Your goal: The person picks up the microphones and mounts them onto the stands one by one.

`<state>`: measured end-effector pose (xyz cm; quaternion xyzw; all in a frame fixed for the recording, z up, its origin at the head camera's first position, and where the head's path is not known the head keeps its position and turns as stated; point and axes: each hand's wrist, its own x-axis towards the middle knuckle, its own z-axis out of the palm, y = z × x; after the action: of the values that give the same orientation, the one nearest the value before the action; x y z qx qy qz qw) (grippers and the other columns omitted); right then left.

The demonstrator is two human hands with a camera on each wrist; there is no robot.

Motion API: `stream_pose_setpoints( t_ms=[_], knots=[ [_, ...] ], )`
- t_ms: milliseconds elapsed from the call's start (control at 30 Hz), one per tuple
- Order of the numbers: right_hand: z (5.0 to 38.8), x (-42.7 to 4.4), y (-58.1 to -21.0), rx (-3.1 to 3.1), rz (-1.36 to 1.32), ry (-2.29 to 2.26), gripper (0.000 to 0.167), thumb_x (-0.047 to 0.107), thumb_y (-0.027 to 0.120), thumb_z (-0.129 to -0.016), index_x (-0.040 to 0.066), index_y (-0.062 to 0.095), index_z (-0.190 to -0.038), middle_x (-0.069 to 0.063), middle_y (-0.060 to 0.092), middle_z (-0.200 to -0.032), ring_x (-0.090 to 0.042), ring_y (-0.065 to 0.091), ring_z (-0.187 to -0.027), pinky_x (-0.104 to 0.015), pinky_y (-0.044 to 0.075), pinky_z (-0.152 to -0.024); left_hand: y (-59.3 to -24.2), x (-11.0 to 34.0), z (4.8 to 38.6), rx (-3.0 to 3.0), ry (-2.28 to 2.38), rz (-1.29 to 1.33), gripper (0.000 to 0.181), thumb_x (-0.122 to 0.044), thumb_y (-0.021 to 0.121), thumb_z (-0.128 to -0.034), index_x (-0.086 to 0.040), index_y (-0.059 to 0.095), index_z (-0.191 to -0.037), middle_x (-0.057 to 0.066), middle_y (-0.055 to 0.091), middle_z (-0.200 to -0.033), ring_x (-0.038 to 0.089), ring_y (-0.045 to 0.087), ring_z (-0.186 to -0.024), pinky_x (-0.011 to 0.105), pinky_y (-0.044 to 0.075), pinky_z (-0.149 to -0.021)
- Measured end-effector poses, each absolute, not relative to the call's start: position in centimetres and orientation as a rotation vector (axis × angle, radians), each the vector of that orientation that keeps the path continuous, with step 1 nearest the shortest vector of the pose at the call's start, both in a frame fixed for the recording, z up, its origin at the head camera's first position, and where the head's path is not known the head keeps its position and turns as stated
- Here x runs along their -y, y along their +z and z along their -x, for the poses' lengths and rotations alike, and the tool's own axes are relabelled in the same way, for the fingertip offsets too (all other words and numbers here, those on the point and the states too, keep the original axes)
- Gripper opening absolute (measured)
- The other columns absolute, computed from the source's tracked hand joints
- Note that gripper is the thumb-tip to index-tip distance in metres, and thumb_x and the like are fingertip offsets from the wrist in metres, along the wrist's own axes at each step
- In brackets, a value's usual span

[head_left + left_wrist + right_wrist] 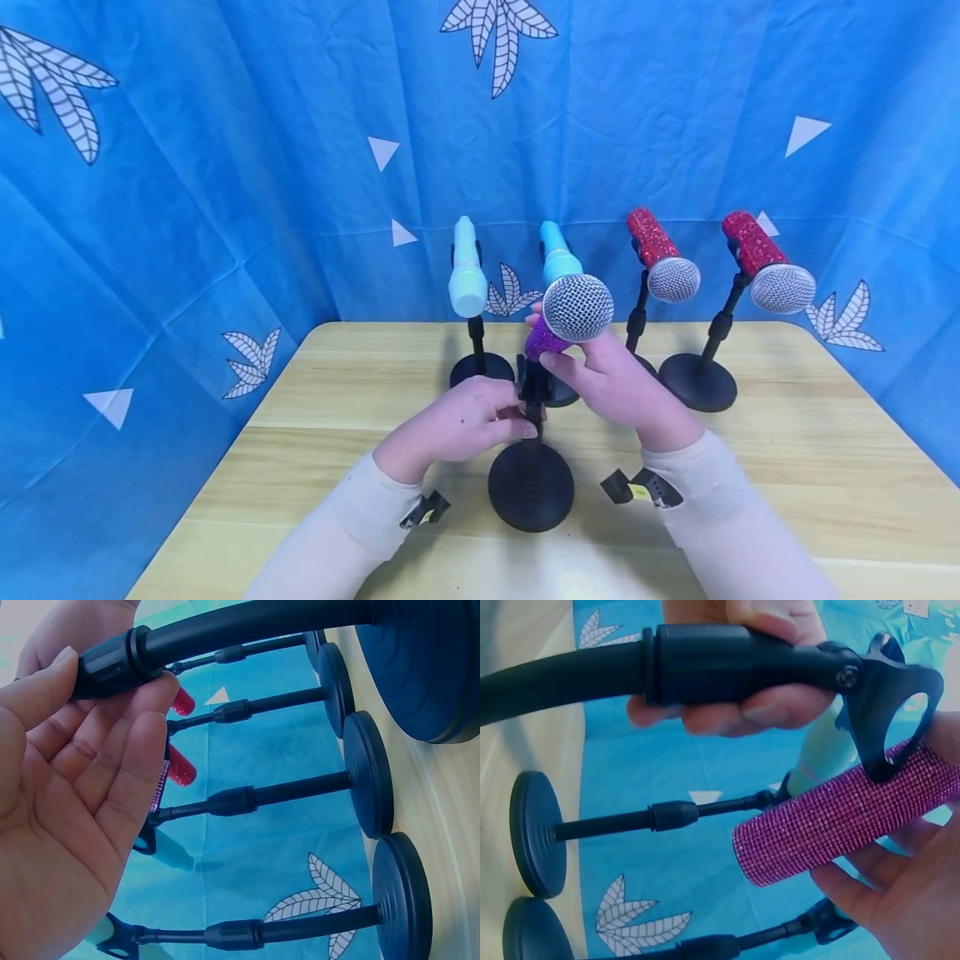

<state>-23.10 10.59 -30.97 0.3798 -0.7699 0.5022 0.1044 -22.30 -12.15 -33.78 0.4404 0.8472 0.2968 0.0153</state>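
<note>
A microphone with a sparkly purple handle [840,817] and a silver mesh head [577,308] is gripped by my right hand [618,379], mesh end toward me. Its handle lies against the clip [907,690] atop a black desk stand [531,492]; whether it is fully seated in the clip, I cannot tell. Lower down, my left hand [465,421] holds the stand's pole at the thick collar [112,664], thumb on one side and fingers on the other. The round base rests on the table, with the pole upright.
Behind stand more microphones in black stands: a pale mint one [467,275], a turquoise one [558,254] partly hidden by the purple one, and two red glittery ones, nearer [765,258] and farther [660,250]. A blue patterned curtain [300,167] surrounds the wooden table [337,433].
</note>
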Motion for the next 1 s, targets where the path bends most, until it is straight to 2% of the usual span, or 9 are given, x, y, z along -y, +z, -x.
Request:
stream_pose_setpoints(
  t_ms=[200, 367, 467, 633, 700, 767, 933, 1000],
  knots=[
    [22.8, -9.9, -31.0, 2.244, -1.145, 1.502, 0.040, 0.002, 0.057, -0.101, 0.007, 0.051, -0.140, -0.005, 0.047, -0.146, -0.023, 0.042, -0.138, -0.053, 0.034, -0.111, -33.9, 12.1, 22.5, -2.637, 0.925, -1.399, 0.012, -0.020, 0.072, -0.0957, -0.017, 0.075, -0.107, -0.012, 0.073, -0.098, 0.002, 0.064, -0.095, 0.024, 0.052, -0.084],
    [22.5, -9.6, -31.2, 2.211, -1.197, 1.511, 0.043, 0.002, 0.057, -0.100, 0.006, 0.049, -0.143, -0.003, 0.044, -0.149, -0.024, 0.038, -0.141, -0.052, 0.033, -0.113, -33.9, 12.0, 22.5, -2.640, 0.908, -1.417, 0.011, -0.021, 0.072, -0.0959, -0.017, 0.075, -0.106, -0.013, 0.072, -0.098, 0.001, 0.063, -0.094, 0.023, 0.051, -0.082],
    [22.7, -9.4, -31.5, 2.176, -1.263, 1.484, 0.053, 0.001, 0.067, -0.093, 0.005, 0.047, -0.142, -0.003, 0.048, -0.143, -0.025, 0.043, -0.135, -0.048, 0.037, -0.110, -33.9, 12.1, 22.5, -2.648, 0.889, -1.423, 0.010, -0.021, 0.072, -0.0959, -0.017, 0.074, -0.105, -0.013, 0.071, -0.095, 0.001, 0.062, -0.089, 0.022, 0.051, -0.079],
    [23.0, -8.9, -32.0, 2.122, -1.331, 1.457, 0.083, 0.002, 0.089, -0.072, 0.007, 0.042, -0.141, -0.003, 0.052, -0.130, -0.022, 0.053, -0.119, -0.035, 0.044, -0.103, -33.9, 12.2, 22.5, -2.676, 0.853, -1.433, 0.006, -0.023, 0.073, -0.0953, -0.017, 0.072, -0.098, -0.014, 0.065, -0.084, 0.004, 0.058, -0.081, 0.023, 0.049, -0.072],
    [23.1, -8.8, -32.2, 2.124, -1.315, 1.444, 0.088, 0.005, 0.093, -0.069, 0.008, 0.042, -0.140, -0.003, 0.053, -0.129, -0.022, 0.053, -0.118, -0.035, 0.044, -0.103, -33.8, 12.3, 22.5, -2.684, 0.850, -1.426, 0.006, -0.023, 0.073, -0.0952, -0.017, 0.071, -0.095, -0.014, 0.063, -0.081, 0.005, 0.057, -0.079, 0.023, 0.048, -0.070],
    [23.1, -8.7, -32.3, 2.154, -1.276, 1.421, 0.085, 0.010, 0.094, -0.068, 0.009, 0.044, -0.138, -0.003, 0.053, -0.130, -0.021, 0.053, -0.119, -0.039, 0.043, -0.104, -33.8, 12.3, 22.5, -2.686, 0.854, -1.416, 0.007, -0.023, 0.073, -0.0949, -0.017, 0.070, -0.094, -0.014, 0.062, -0.080, 0.006, 0.057, -0.078, 0.024, 0.048, -0.070],
    [23.4, -8.7, -32.6, 2.336, -1.172, 1.379, 0.066, 0.024, 0.090, -0.073, 0.014, 0.051, -0.126, 0.000, 0.057, -0.110, -0.018, 0.054, -0.106, -0.045, 0.046, -0.093, -33.8, 12.4, 22.4, -2.674, 0.885, -1.406, 0.008, -0.023, 0.073, -0.0952, -0.017, 0.068, -0.093, -0.013, 0.060, -0.078, 0.007, 0.055, -0.076, 0.025, 0.047, -0.068],
    [23.5, -8.8, -32.8, 2.379, -1.154, 1.369, 0.067, 0.028, 0.088, -0.074, 0.015, 0.051, -0.129, 0.001, 0.058, -0.111, -0.017, 0.054, -0.107, -0.045, 0.047, -0.093, -33.9, 12.4, 22.4, -2.672, 0.893, -1.409, 0.010, -0.023, 0.073, -0.0951, -0.017, 0.067, -0.091, -0.013, 0.057, -0.074, 0.007, 0.054, -0.073, 0.025, 0.046, -0.066]
  ],
)
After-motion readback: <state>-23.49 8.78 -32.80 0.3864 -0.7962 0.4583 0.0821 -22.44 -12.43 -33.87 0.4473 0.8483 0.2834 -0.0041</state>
